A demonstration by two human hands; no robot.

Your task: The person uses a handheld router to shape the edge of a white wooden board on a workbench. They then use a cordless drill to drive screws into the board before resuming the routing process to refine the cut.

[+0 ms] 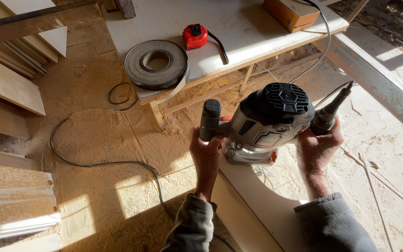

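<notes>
I am holding a grey and black router [267, 123] by both of its side handles, and it is sitting on the top edge of a pale curved board [262, 200] that is standing on edge just in front of me. My left hand [204, 156] is clenching the black left handle [210, 120], and my right hand [319, 147] is wrapping around the right handle [328, 116], where the power cord [325, 42] is leaving the tool and running up over the workbench [239, 32].

I am judging the footing to be the weak point: the router's base is resting on a narrow edge, so any tilt from uneven pressure between my two hands could tip it off and gouge the board. The cord is hanging close beside my right wrist and could snag or drag the tool sideways.

On the bench beyond, a roll of edge banding [156, 64] is lying flat near the corner with its loose tail hanging over the side, a red tape measure [195, 36] is sitting just beside it, and a wooden box [291, 13] is standing at the far end. Sawdust is covering the floor [99, 140], where a second cable [103, 161] is trailing towards my feet and could be catching them.
</notes>
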